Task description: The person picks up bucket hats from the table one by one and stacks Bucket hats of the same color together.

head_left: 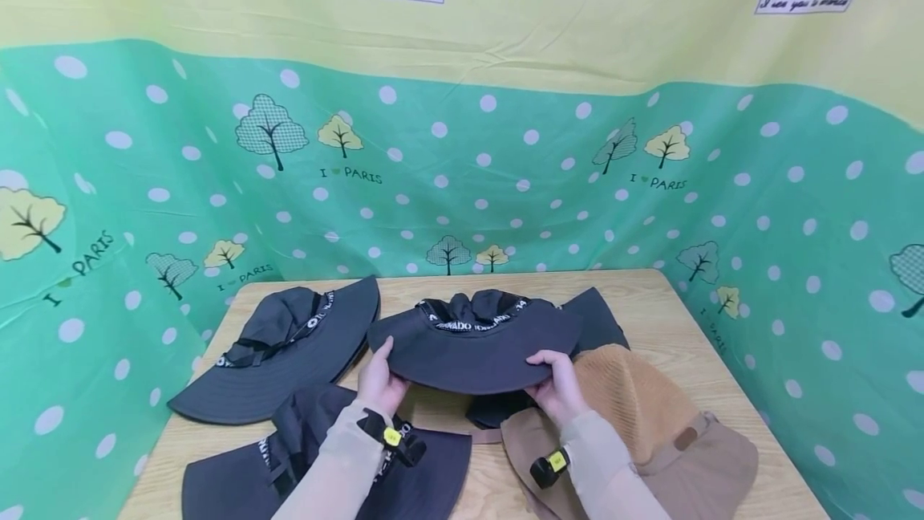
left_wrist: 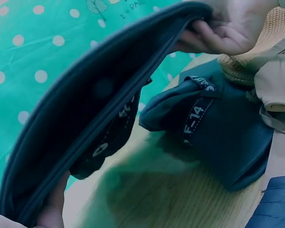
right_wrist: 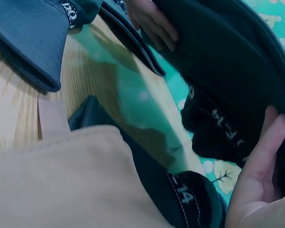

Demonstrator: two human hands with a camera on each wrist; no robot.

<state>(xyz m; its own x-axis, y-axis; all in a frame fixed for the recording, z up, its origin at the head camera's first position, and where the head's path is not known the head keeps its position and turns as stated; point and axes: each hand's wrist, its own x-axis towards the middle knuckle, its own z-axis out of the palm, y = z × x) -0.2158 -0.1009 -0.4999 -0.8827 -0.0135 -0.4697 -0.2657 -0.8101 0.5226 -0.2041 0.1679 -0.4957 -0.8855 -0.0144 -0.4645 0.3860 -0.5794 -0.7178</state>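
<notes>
Both hands hold a dark bucket hat [head_left: 476, 351] by its wide brim, raised over the middle of the table. My left hand [head_left: 382, 379] pinches the brim's left side, thumb on top and fingers beneath. On the opposite side my right hand [head_left: 559, 387] grips the brim the same way. A band with white lettering circles the crown, which points away from me. In the left wrist view the brim [left_wrist: 85, 99] appears edge-on, its underside in shadow. The right wrist view shows the right thumb and fingers [right_wrist: 261, 166] around the brim.
Another dark hat [head_left: 289, 351] lies at the back left, and one more [head_left: 318, 440] at the front left, under my left forearm. A tan and brown hat [head_left: 635, 416] at the right partly covers a dark hat [head_left: 599, 319]. Patterned cloth [head_left: 491, 183] encloses the wooden table [head_left: 671, 319].
</notes>
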